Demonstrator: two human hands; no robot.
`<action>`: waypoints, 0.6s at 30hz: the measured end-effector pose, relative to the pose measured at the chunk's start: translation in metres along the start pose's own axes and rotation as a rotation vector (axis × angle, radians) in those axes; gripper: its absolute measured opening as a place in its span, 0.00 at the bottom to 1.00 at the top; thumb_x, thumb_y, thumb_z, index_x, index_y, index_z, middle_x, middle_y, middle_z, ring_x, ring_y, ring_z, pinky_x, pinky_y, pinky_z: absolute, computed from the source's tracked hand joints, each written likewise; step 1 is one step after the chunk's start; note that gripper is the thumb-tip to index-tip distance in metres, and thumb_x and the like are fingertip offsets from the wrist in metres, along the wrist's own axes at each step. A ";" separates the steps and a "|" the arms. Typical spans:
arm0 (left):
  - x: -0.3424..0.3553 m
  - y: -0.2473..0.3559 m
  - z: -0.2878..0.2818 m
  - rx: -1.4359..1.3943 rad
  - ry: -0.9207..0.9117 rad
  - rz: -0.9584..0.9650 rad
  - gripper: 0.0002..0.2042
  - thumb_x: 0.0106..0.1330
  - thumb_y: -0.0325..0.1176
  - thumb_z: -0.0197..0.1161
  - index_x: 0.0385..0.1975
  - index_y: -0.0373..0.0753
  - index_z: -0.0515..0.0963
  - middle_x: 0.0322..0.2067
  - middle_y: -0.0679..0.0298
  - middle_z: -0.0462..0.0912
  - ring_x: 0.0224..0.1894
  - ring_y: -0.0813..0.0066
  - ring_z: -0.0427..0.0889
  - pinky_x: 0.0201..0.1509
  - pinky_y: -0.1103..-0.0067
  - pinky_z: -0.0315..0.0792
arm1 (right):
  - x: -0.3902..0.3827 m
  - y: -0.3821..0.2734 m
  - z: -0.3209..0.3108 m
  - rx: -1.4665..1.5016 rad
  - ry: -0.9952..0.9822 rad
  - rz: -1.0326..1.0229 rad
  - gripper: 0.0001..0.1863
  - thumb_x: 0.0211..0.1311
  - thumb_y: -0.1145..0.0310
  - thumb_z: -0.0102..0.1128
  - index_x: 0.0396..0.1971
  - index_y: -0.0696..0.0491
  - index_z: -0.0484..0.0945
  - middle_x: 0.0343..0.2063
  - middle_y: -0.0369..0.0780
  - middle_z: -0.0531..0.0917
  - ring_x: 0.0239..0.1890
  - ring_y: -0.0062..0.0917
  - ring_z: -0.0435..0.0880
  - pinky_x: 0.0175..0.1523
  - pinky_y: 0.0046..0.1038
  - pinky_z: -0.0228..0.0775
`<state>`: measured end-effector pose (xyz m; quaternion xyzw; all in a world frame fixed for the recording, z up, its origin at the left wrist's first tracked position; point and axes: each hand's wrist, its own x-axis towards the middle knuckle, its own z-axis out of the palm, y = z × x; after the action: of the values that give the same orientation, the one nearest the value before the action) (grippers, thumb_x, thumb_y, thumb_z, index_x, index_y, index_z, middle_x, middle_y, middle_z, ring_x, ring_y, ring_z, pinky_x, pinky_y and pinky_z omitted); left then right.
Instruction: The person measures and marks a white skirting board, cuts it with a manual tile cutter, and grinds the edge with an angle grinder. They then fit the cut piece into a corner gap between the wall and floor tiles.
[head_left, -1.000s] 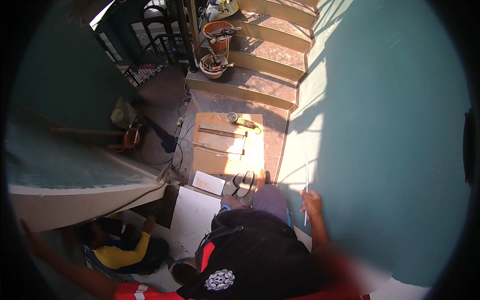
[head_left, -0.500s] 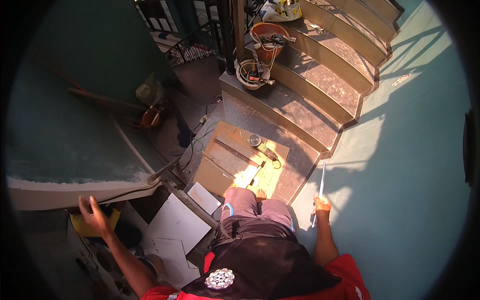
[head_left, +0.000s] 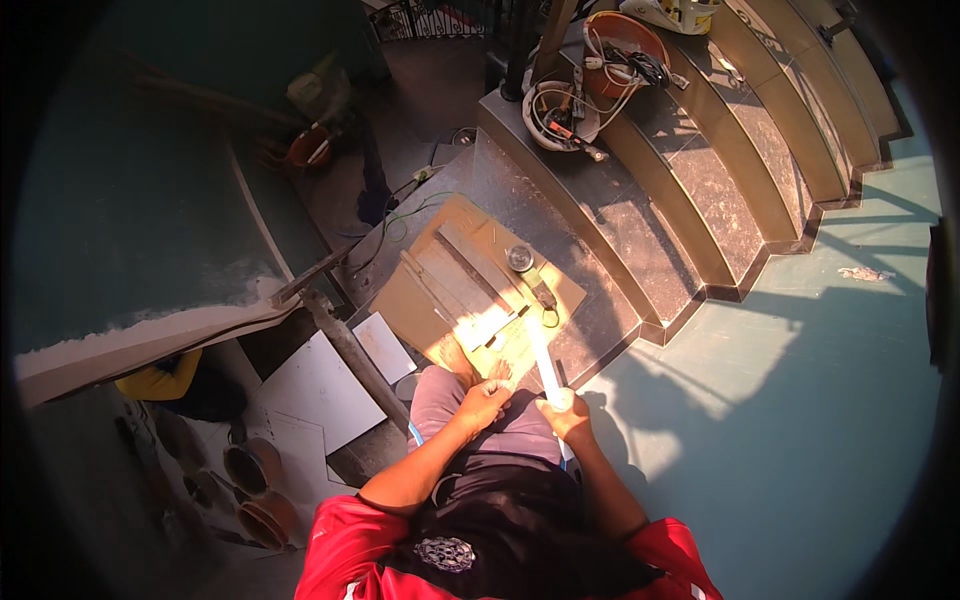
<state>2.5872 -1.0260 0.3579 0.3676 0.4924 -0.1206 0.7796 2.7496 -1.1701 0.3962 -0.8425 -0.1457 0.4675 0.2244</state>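
In my right hand (head_left: pixel 567 412) is a long, thin white strip (head_left: pixel 546 365), brightly lit by the sun and pointing up and away from me. My left hand (head_left: pixel 487 402) is closed over my lap, just left of the strip. Whatever its fingers hold, if anything, is too small to make out. Beyond my knees a cardboard sheet (head_left: pixel 470 215) lies on the floor. On it rest a power tool with a round head (head_left: pixel 520 259), which looks like an angle grinder, and a dark narrow strip (head_left: pixel 468 262) on a pale board.
Curved stairs (head_left: pixel 640 220) rise at the upper right, holding a white bucket (head_left: pixel 545 140) and an orange bucket (head_left: pixel 630 35) with cables and tools. White panels (head_left: pixel 320 395) lie at the left, near a person in yellow (head_left: pixel 160 380). A green wall (head_left: pixel 760 400) stands right.
My left hand has come from far left to my lap and closed. My right hand has brought the strip inward from the wall side. The view has shifted.
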 end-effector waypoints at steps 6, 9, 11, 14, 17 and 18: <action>0.098 -0.024 -0.025 -0.284 0.206 0.092 0.10 0.74 0.37 0.61 0.43 0.36 0.81 0.33 0.68 0.83 0.32 0.81 0.79 0.36 0.81 0.75 | 0.091 -0.017 0.080 -0.086 -0.075 -0.255 0.19 0.57 0.61 0.72 0.45 0.55 0.83 0.37 0.50 0.87 0.45 0.46 0.87 0.51 0.40 0.79; 0.175 -0.028 -0.062 -0.262 0.350 0.112 0.09 0.73 0.32 0.62 0.29 0.37 0.80 0.23 0.67 0.79 0.23 0.80 0.74 0.27 0.80 0.69 | 0.170 -0.007 0.130 -0.140 -0.108 -0.224 0.21 0.56 0.65 0.70 0.50 0.55 0.81 0.41 0.52 0.86 0.49 0.49 0.85 0.53 0.43 0.78; 0.248 -0.051 -0.087 -0.302 0.387 0.148 0.08 0.72 0.30 0.62 0.30 0.36 0.79 0.23 0.67 0.79 0.23 0.79 0.76 0.27 0.79 0.71 | 0.228 0.016 0.158 -0.119 -0.089 -0.357 0.21 0.56 0.65 0.68 0.50 0.53 0.80 0.40 0.50 0.87 0.46 0.47 0.87 0.51 0.42 0.79; 0.333 -0.063 -0.110 -0.389 0.449 0.182 0.05 0.71 0.30 0.63 0.36 0.35 0.79 0.26 0.65 0.81 0.25 0.78 0.79 0.28 0.79 0.76 | 0.308 0.047 0.190 -0.105 -0.074 -0.481 0.23 0.57 0.67 0.67 0.54 0.53 0.78 0.43 0.50 0.86 0.48 0.49 0.85 0.51 0.42 0.79; 0.409 -0.065 -0.129 -0.465 0.488 0.206 0.08 0.70 0.29 0.64 0.43 0.33 0.77 0.29 0.63 0.82 0.26 0.77 0.81 0.30 0.79 0.79 | 0.377 0.064 0.210 -0.101 -0.087 -0.584 0.23 0.57 0.69 0.66 0.55 0.54 0.78 0.45 0.50 0.85 0.50 0.50 0.84 0.52 0.42 0.77; 0.432 -0.066 -0.134 -0.472 0.499 0.209 0.09 0.70 0.29 0.64 0.45 0.33 0.76 0.30 0.63 0.83 0.26 0.77 0.81 0.30 0.79 0.80 | 0.402 0.073 0.217 -0.105 -0.081 -0.593 0.23 0.57 0.69 0.66 0.55 0.53 0.78 0.45 0.51 0.85 0.50 0.51 0.83 0.52 0.43 0.77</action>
<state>2.6698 -0.9041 -0.0748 0.2437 0.6418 0.1702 0.7069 2.7762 -0.9966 -0.0322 -0.7544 -0.4180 0.4066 0.3015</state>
